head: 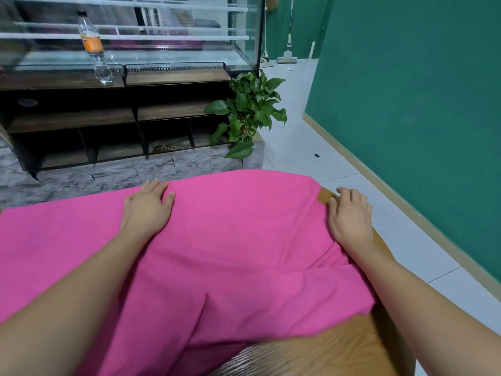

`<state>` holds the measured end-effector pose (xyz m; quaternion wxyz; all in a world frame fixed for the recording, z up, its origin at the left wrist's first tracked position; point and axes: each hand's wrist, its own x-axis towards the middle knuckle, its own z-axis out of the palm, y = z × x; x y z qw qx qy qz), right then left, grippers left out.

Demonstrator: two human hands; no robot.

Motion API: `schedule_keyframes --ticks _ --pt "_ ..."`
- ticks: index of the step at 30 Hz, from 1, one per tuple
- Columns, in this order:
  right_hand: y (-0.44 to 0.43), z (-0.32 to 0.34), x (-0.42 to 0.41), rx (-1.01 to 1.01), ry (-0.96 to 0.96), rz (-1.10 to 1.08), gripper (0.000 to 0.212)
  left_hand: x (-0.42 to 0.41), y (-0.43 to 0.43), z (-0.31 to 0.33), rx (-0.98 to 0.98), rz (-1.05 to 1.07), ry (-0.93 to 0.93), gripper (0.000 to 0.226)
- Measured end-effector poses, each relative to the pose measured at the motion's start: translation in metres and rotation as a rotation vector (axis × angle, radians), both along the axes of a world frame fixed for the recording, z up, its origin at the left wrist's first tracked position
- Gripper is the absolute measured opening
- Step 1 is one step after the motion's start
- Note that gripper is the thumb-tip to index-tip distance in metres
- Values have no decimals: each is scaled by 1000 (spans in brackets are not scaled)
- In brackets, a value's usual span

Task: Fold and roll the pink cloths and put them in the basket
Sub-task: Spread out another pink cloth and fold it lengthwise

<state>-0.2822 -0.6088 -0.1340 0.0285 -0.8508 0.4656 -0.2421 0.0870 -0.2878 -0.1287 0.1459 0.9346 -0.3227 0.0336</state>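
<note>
A large pink cloth [238, 240] lies spread over a wooden table [339, 346], covering most of it and showing a few soft folds near me. My left hand [147, 206] lies flat on the cloth near its far edge, fingers straight. My right hand [351, 215] rests at the cloth's right edge, fingers straight, partly on the cloth and partly on the bare wood. No basket is in view.
Beyond the table stands a dark shelf unit with a glass display case [130, 36]; a plastic bottle [95, 47] stands on it. A leafy green plant [249, 109] sits at its right end. White tiled floor [339, 164] and a green wall [420, 104] lie to the right.
</note>
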Motion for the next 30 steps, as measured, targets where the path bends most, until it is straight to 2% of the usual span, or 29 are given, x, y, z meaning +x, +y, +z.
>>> schedule_keyframes --ticks 3,5,7,12,14,18,22,26,30 --pt "7 1 -4 -42 28 40 32 3 1 8 -161 15 -108 41" --pt "12 2 -11 -27 47 52 32 -2 2 14 -175 34 -175 30" --pt "17 1 -21 -8 79 55 34 -12 0 16 -175 5 -176 27" --pt "29 1 -48 5 90 11 40 -49 2 14 -156 -154 -94 38" --pt "32 0 -57 -8 94 1 41 -66 9 11 -113 -207 -65 50" --pt "36 3 -64 -140 141 37 29 -95 37 -2 11 -307 -33 71" --pt "54 14 -50 -219 186 188 27 -125 70 -1 39 -388 -63 74" --pt "119 24 -18 -3 49 460 36 -158 99 -2 76 -439 -55 73" --pt "194 34 4 76 1 674 43 -173 125 -3 110 -477 -11 77"
